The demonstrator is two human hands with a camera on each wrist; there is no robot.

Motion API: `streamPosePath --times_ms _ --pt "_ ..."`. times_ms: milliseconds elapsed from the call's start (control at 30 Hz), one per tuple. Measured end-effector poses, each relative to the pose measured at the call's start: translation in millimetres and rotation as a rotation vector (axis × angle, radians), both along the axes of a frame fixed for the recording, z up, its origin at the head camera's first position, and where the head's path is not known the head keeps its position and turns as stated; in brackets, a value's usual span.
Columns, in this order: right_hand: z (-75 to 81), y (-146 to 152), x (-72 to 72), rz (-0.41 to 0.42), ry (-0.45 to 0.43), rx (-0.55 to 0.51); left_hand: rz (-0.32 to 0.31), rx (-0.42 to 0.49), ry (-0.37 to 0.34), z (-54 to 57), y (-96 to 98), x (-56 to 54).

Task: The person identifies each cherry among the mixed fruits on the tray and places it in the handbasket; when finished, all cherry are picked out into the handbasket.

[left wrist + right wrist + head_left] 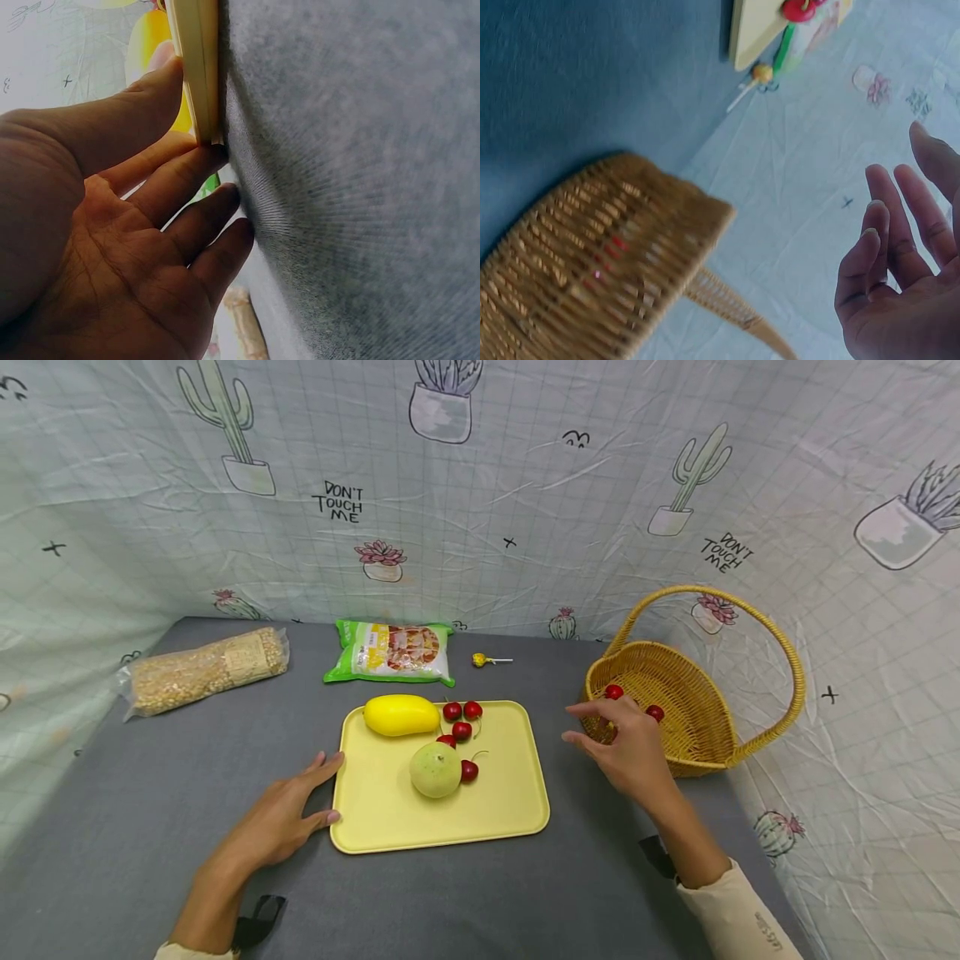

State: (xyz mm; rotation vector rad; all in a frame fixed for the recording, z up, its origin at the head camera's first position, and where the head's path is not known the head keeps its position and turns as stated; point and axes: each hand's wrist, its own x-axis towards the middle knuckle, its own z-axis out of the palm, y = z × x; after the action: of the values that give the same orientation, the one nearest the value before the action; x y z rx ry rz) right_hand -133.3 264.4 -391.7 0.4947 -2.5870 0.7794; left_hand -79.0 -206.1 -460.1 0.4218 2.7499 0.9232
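Observation:
My left hand (277, 818) touches the left rim of a pale yellow tray (375, 833), thumb and forefinger apart along it. Close up in the left wrist view, the thumb lies at the tray's (196, 82) rim. On the tray are a yellow mango (401, 716), a round pale green fruit (436, 770) and several red cherries (462, 731). My right hand (633, 747) is raised over the left side of a wicker basket (693, 727), holding nothing, with thumb and fingers parted. Two cherries (655, 712) show inside the basket, partly behind the hand.
Behind the tray lie a green-and-white food packet (393, 652) and a yellow lollipop (480, 660). A clear bag of yellowish kernels (202, 672) rests at the back left. The basket's tall handle (795, 668) leans right, near the cactus-print cloth (510, 485).

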Motion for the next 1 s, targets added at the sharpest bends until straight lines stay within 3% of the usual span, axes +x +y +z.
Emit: streamPosePath --times_ms 367,1000 --pt "-14.6 -28 7.4 0.114 -0.038 0.002 0.000 0.000 0.008 -1.6 -0.4 -0.7" --pt "-34.9 -77 13.0 0.206 -0.251 0.049 0.002 0.005 0.010 -2.1 -1.4 0.1"
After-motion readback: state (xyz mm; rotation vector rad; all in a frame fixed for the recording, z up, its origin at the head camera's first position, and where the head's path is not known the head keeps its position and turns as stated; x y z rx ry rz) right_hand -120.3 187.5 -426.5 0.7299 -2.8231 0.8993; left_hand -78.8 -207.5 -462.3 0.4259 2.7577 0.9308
